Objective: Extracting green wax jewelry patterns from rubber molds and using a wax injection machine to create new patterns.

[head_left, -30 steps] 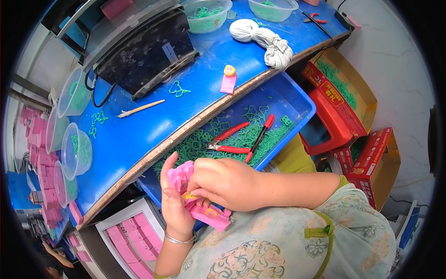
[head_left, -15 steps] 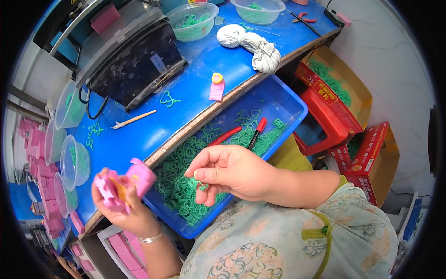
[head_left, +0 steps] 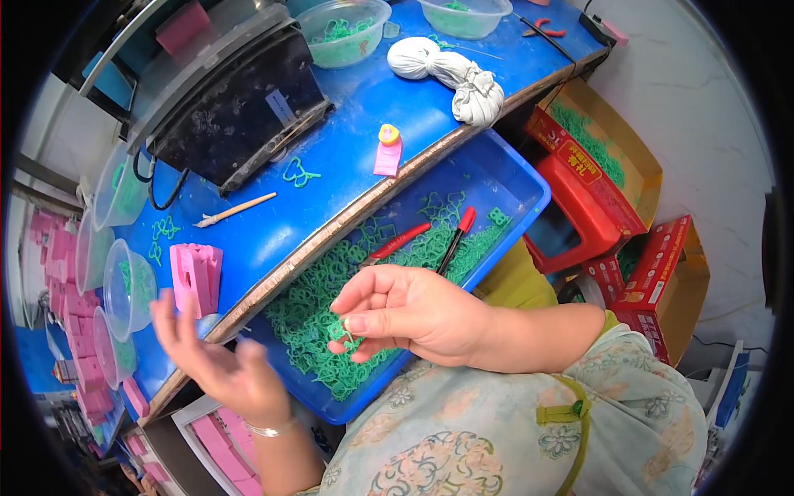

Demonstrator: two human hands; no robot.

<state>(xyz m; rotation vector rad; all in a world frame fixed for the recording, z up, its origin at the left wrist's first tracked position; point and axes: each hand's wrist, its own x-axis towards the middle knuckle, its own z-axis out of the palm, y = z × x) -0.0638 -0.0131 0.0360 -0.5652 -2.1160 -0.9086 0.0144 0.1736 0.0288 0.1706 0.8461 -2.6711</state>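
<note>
My left hand (head_left: 219, 364) is open, fingers spread and slightly blurred, beside the table's front edge. Just beyond its fingertips, a pink rubber mould (head_left: 197, 277) stands on the blue table top. My right hand (head_left: 418, 318) is closed in a pinch on a small green openwork piece (head_left: 341, 331); part of it is covered by the fingers. Beneath that hand, a blue tray (head_left: 504, 157) holds a heap of similar green pieces (head_left: 310, 331), a pair of red-handled tweezers (head_left: 403, 241) and a black marker with a red cap (head_left: 456, 240).
A smaller pink block with a yellow top (head_left: 388, 153) stands near the table edge. Behind lie a brush (head_left: 240, 208), a white cloth bundle (head_left: 447, 74) and a black machine (head_left: 240, 107). Clear bowls (head_left: 131, 289) line the left; red boxes (head_left: 653, 281) stand right.
The pink mould has left my left hand and now stands on the table. That hand has opened and drawn back from it. My right hand keeps its pinch, almost in place.
</note>
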